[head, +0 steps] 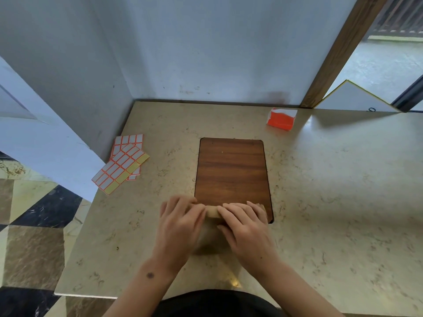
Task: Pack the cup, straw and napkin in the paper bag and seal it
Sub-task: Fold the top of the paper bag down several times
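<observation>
Both hands, left and right, pressed flat on the paper bag fold (light, creasable) at the wooden inset's near edge.

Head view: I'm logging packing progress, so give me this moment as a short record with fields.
surface: beige counter with wood inset
bag: brown paper bag, top edge under both hands
left hand: pressing on bag
right hand: pressing on bag
cup, straw, napkin: not visible
label sheets: far left, untouched
orange box: far right
</observation>
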